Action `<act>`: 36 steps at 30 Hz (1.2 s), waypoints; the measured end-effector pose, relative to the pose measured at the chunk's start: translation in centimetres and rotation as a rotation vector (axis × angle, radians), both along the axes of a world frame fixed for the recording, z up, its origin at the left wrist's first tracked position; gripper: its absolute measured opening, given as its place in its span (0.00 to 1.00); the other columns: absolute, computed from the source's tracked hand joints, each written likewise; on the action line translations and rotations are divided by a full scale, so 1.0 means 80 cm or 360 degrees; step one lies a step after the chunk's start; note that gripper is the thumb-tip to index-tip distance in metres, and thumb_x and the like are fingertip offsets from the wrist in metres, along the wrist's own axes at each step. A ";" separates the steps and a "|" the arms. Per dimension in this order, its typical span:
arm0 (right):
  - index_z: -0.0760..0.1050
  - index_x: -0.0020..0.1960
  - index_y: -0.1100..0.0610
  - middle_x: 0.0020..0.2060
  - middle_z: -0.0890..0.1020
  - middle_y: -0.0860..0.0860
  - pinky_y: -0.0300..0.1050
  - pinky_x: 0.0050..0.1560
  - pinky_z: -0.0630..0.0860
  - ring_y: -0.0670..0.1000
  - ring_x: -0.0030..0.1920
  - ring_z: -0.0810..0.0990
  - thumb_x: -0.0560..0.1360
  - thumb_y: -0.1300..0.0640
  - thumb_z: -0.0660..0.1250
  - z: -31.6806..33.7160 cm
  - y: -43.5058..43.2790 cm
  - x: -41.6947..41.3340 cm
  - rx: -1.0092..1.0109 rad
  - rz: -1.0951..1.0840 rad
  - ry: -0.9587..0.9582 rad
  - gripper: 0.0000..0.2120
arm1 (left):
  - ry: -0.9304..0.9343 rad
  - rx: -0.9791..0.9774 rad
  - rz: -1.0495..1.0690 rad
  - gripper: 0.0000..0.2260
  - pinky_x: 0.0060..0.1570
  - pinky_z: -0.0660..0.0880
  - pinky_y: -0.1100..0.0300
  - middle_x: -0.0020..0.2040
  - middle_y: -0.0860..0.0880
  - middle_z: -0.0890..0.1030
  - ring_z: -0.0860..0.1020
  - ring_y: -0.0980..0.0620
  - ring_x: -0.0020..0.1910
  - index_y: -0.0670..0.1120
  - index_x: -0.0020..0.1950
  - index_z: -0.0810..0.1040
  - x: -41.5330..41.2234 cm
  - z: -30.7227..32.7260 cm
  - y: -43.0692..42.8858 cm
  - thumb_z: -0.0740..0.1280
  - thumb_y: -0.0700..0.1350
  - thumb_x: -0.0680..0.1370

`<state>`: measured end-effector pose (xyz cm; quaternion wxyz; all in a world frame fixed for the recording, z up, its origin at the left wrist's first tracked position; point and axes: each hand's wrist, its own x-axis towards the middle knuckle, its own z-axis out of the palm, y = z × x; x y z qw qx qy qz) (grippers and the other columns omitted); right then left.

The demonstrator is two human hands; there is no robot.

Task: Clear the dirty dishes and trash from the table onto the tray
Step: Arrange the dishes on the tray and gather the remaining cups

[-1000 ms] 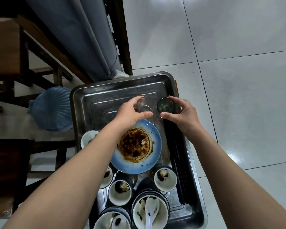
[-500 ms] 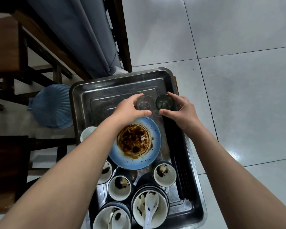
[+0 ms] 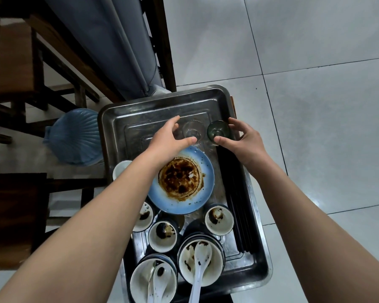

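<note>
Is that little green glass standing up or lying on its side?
Upright. The green glass sits in the metal tray with its round rim facing up at the camera; the right hand pinches it.

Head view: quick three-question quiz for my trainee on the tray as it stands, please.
1. True or false: the plate is clean.
2. Which glass does the right hand pinch? A clear, B green.
3. Fill in: the chopsticks lie along the tray's ___ edge.
Key: 1 false; 2 B, the green glass; 3 right.
</note>
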<state>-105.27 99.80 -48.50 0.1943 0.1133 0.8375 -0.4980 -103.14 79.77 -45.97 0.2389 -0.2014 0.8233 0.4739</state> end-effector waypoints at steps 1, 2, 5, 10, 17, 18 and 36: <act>0.70 0.70 0.48 0.55 0.76 0.42 0.57 0.64 0.73 0.56 0.64 0.72 0.66 0.46 0.77 0.004 0.000 0.001 -0.0007 -0.0010 -0.0011 0.35 | 0.0018 -0.0007 0.0032 0.34 0.67 0.64 0.53 0.75 0.50 0.66 0.64 0.49 0.73 0.53 0.76 0.60 0.003 0.004 -0.001 0.72 0.52 0.75; 0.70 0.70 0.48 0.55 0.76 0.42 0.58 0.63 0.73 0.56 0.64 0.71 0.67 0.46 0.77 0.010 0.000 0.003 -0.0012 -0.0022 -0.0017 0.34 | 0.0037 -0.0009 0.0068 0.31 0.66 0.65 0.52 0.74 0.50 0.66 0.65 0.48 0.72 0.53 0.75 0.62 0.006 0.010 -0.002 0.71 0.52 0.75; 0.69 0.70 0.49 0.58 0.76 0.44 0.57 0.63 0.73 0.55 0.63 0.72 0.69 0.49 0.75 0.034 -0.001 0.009 -0.0035 -0.0053 -0.0019 0.32 | 0.0073 0.0021 0.0185 0.26 0.65 0.67 0.50 0.73 0.50 0.68 0.67 0.48 0.70 0.52 0.72 0.66 0.016 0.029 -0.005 0.70 0.52 0.76; 0.67 0.72 0.53 0.63 0.76 0.49 0.42 0.54 0.76 0.50 0.59 0.76 0.72 0.53 0.73 0.091 -0.012 0.023 -0.0167 -0.0066 -0.0024 0.31 | 0.0151 0.0099 0.0308 0.24 0.60 0.67 0.56 0.71 0.50 0.69 0.68 0.49 0.69 0.52 0.71 0.67 0.038 0.076 -0.010 0.69 0.51 0.77; 0.63 0.74 0.54 0.63 0.76 0.51 0.55 0.64 0.74 0.53 0.62 0.76 0.74 0.49 0.71 0.163 -0.035 0.044 -0.0317 -0.0101 -0.0111 0.33 | 0.0255 0.0263 0.0420 0.27 0.65 0.65 0.55 0.73 0.50 0.68 0.66 0.50 0.72 0.52 0.75 0.64 0.056 0.156 -0.009 0.69 0.51 0.77; 0.63 0.74 0.54 0.63 0.76 0.51 0.56 0.64 0.73 0.53 0.62 0.76 0.74 0.48 0.71 0.175 -0.039 0.046 -0.0341 -0.0098 -0.0118 0.33 | 0.0285 0.0268 0.0420 0.27 0.65 0.65 0.55 0.73 0.50 0.69 0.66 0.51 0.72 0.52 0.74 0.64 0.057 0.171 -0.010 0.69 0.51 0.77; 0.62 0.74 0.52 0.70 0.70 0.53 0.52 0.64 0.73 0.54 0.65 0.72 0.76 0.46 0.67 0.430 -0.069 0.097 -0.0724 0.0205 -0.0068 0.30 | 0.0691 0.0273 0.0714 0.24 0.69 0.68 0.49 0.70 0.47 0.71 0.70 0.50 0.68 0.48 0.72 0.67 0.143 0.422 -0.023 0.66 0.53 0.78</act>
